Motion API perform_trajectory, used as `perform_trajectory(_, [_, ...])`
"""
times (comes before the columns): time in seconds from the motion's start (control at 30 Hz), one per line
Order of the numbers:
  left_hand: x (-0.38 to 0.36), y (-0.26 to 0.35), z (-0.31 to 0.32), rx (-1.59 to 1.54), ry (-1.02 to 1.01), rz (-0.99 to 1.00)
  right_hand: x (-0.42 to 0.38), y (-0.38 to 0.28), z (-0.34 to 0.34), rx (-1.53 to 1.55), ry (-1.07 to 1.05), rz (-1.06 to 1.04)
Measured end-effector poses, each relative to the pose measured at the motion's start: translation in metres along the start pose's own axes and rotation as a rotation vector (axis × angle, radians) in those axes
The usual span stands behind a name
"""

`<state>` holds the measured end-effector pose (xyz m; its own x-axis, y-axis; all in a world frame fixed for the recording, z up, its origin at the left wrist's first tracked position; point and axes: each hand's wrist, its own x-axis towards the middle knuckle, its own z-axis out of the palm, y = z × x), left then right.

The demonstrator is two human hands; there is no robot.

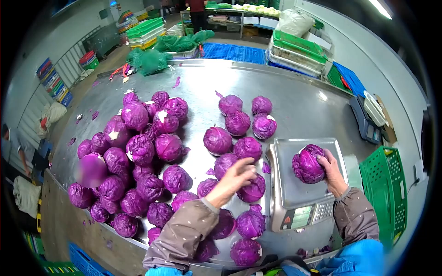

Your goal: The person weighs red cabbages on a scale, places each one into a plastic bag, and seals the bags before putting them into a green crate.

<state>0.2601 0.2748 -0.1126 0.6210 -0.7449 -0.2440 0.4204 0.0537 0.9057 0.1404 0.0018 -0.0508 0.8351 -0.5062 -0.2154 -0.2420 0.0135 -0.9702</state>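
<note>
My right hand [332,172] grips a red cabbage [307,164] from its right side, over the steel pan of a weighing scale [286,193]. Fingers stretched out and apart, my left hand [234,179] is over the loose cabbages left of the scale and holds nothing. Just beyond its fingertips is one cabbage [247,148]; another cabbage [253,188] sits right beside the hand, partly covered by it. The scale's display and keypad face me.
A large heap of red cabbages [140,149] covers the left of the steel table [195,89]. A green crate [384,193] stands at the right, with a second scale [363,119] behind it. Green netting [149,62] lies at the far edge. A person [20,154] is at the far left.
</note>
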Motion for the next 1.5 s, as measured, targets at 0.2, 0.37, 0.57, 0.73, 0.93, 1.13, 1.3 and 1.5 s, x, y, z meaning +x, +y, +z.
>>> perform_trajectory(0.2, [-0.015, -0.001, -0.018, -0.059, 0.21, 0.037, -0.008, 0.038, -0.042, -0.448, 0.057, -0.095])
perform_trajectory(0.37, [-0.023, 0.003, -0.018, -0.135, 0.255, 0.078, -0.036, 0.016, -0.068, -0.485, 0.076, -0.03])
perform_trajectory(0.57, [-0.021, 0.007, -0.014, -0.128, 0.307, 0.106, -0.05, 0.031, -0.114, -0.373, 0.167, 0.033])
perform_trajectory(0.73, [-0.019, 0.002, -0.013, -0.099, 0.313, 0.101, -0.06, 0.033, -0.12, -0.341, 0.133, 0.038])
perform_trajectory(0.93, [-0.015, -0.002, -0.012, -0.128, 0.328, 0.079, -0.058, 0.034, -0.119, -0.355, 0.098, 0.074])
perform_trajectory(1.13, [-0.016, -0.003, -0.019, -0.138, 0.325, 0.076, -0.051, 0.036, -0.115, -0.353, 0.065, 0.084])
perform_trajectory(1.3, [-0.017, -0.007, -0.027, -0.136, 0.325, 0.091, -0.052, 0.032, -0.103, -0.333, 0.089, 0.038])
perform_trajectory(1.5, [-0.026, -0.005, -0.065, 0.075, 0.5, 0.146, -0.028, 0.04, -0.087, -0.254, -0.02, 0.015])
